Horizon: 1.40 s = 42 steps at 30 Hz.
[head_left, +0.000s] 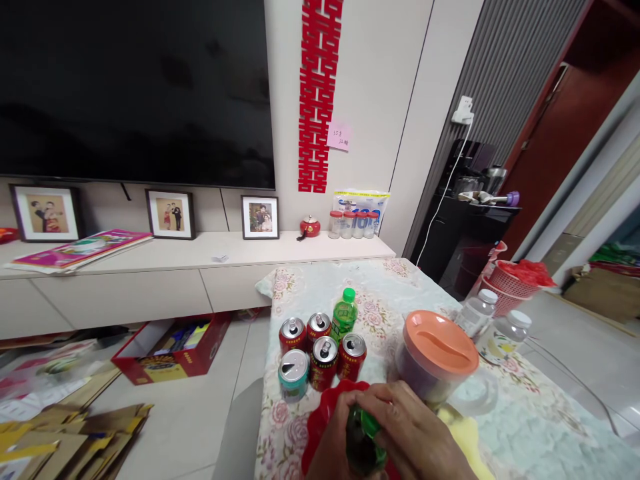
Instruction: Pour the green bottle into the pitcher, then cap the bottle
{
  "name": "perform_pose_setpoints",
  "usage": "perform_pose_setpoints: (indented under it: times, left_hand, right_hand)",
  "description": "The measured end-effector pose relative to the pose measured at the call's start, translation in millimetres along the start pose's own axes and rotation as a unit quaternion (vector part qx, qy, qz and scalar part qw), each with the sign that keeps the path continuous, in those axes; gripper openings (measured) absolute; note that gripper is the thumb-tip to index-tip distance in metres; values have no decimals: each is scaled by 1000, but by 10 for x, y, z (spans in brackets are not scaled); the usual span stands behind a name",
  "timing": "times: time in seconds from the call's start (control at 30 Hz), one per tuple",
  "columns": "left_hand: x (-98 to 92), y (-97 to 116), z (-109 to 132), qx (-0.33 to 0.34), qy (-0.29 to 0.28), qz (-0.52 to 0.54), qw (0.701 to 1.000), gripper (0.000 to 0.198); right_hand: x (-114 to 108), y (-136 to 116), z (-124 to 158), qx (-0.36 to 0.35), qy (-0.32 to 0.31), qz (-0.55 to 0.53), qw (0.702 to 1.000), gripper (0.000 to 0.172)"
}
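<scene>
Low in the head view, a green plastic bottle is between both hands. My left hand wraps around its side. My right hand closes over its top, fingers at the green part there. Beneath is a red scalloped dish, mostly hidden by the hands. Just beyond stand several red drink cans and a teal can. Another green-capped bottle stands upright behind them. A lidded pitcher with an orange top is beside my right hand, and a yellow cloth lies below it.
The flowered tablecloth covers the table. Two clear bottles with white caps stand to the right. Past the table's far edge is a white cabinet with jars and framed photos. A red box and flattened cardboard lie on the floor.
</scene>
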State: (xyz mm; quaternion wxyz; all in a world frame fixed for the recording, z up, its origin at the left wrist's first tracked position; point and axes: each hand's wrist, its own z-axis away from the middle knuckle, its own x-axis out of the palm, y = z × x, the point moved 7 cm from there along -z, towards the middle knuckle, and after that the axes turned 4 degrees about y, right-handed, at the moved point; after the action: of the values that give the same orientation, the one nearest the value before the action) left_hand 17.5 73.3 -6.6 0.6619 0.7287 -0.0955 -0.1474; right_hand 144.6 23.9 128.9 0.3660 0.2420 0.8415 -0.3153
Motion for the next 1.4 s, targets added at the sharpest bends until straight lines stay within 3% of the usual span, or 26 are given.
perform_pose_setpoints:
  times: [0.2,0.3,0.43,0.5,0.6,0.77,0.97,1.07,1.27,1.4]
  left_hand:
    - [-9,13,-21,-5,-8,14,1000,40]
    - [49,28,-37,-4,-19,30,999,53]
    - [191,16,-30,2,-58,104,993,71]
    - [223,-1,-17,1,-60,126,990,65]
    - [240,8,6,3,-50,133,990,60]
    - [261,42,32,-4,-23,185,983,62]
    - [142,-64,39,17,19,82,996,63]
    - [58,-58,45,36,34,64,997,66]
    - [11,23,50,5,-30,27,999,61]
    - [5,35,51,1,-31,12,999,63]
  right_hand:
    - [-2,31,-20,27,32,-53,998,37]
    - [23,175,47,113,32,-132,984,34]
    - [211,408,196,251,-5,-249,935,44]
    - [280,408,186,259,-14,-308,915,41]
    - [250,323,83,230,20,-350,908,26]
    - [183,206,-1,224,74,-328,915,28]
    - [231,123,52,241,132,-258,926,17]
    - [258,94,90,250,158,-228,928,19]
    - [325,51,158,275,185,-187,925,28]
    - [275,45,305,261,200,-141,934,37]
